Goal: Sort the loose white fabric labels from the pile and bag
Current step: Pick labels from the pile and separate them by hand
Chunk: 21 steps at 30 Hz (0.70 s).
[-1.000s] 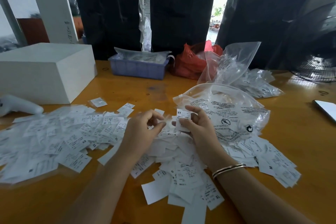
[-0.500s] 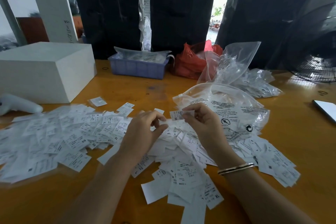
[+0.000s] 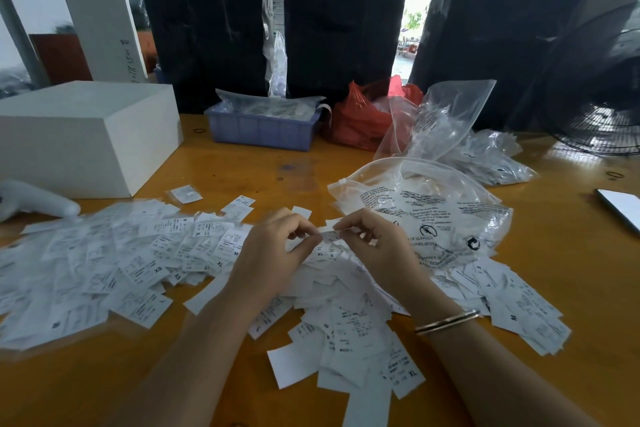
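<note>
- Two hands at work over one loose pile (image 3: 346, 315) of white labels on the surface (image 3: 561, 253); sorting looks well short of done, judging by how much lies unsorted.
- Risk, mix-up: a spread of labels (image 3: 104, 263) lies to the left, touching the centre pile near the left wrist. A sweep of the forearm could push the two together and undo the sorting.
- Risk, misread: the held label (image 3: 327, 236) is small and blurred; its size mark cannot be read here. A hasty glance could send it to the wrong group.
- Risk, double pick: labels lie overlapped and thin; a second one could cling to the first unnoticed.
- Risk, spill: the clear bag (image 3: 433, 215) lies slumped just behind the hands, its mouth toward the pile; a nudge could slide its contents out.
- Left hand (image 3: 273, 253): fingers curled, thumb and forefinger pinching the left end of the label.
- Right hand (image 3: 377, 246): fingers curled, tips pinching the right end of the same label, a bangle (image 3: 446, 321) on its wrist.
- Label position: held between both hands, just above the pile, in front of the bag.
</note>
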Each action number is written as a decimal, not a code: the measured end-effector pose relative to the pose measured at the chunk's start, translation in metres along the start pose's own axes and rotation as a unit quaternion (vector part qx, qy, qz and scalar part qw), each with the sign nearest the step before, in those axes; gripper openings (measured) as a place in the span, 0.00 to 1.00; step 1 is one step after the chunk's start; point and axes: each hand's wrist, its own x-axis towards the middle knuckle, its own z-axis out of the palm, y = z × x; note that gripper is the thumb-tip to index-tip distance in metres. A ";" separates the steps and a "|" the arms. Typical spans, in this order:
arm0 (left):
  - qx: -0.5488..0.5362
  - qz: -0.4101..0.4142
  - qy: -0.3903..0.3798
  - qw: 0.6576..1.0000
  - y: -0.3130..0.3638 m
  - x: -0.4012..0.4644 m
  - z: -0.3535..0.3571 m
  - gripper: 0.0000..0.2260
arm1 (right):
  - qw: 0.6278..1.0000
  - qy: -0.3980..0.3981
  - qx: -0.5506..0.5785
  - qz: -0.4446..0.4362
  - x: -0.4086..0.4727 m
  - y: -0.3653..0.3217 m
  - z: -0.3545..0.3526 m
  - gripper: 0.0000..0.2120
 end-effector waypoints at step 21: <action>-0.188 -0.173 -0.015 0.967 0.004 0.000 0.005 0.04 | 0.999 -0.030 0.027 0.018 -0.003 -0.002 0.016 0.07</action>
